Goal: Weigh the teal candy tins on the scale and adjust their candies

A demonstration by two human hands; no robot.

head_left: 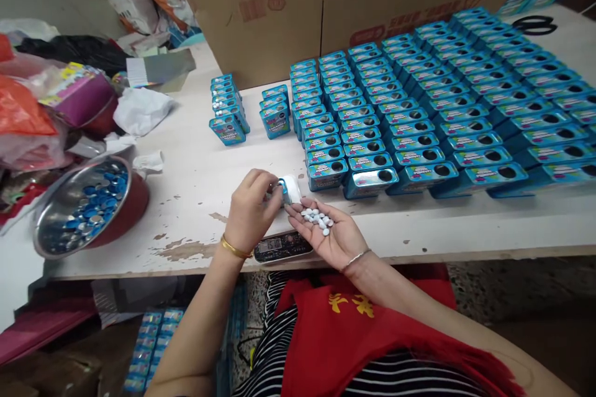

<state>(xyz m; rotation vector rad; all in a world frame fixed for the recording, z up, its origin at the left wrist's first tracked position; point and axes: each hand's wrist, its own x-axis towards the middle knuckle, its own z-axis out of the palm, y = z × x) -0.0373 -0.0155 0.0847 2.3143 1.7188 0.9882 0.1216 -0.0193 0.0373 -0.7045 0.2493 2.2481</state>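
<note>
My left hand point(252, 203), a gold bangle on its wrist, is closed with its fingertips pinched together; whatever lies between them is hidden. Right by those fingertips is a small blue-edged tin point(283, 185), mostly covered by the hand, against a white surface point(293, 188). Palm up and cupped, my right hand point(342, 237) carries a small pile of white candies point(317, 219) close to the tin. Below both hands, at the table's front edge, sits a black digital scale point(282, 248) with a lit display.
Rows of blue tins point(372, 178) with round holes on top fill the right side. Two short rows of tins point(227, 130) stand further left. A steel bowl point(135, 198) holds blue caps. Behind rises a cardboard box point(279, 31); black scissors point(534, 25) lie far right.
</note>
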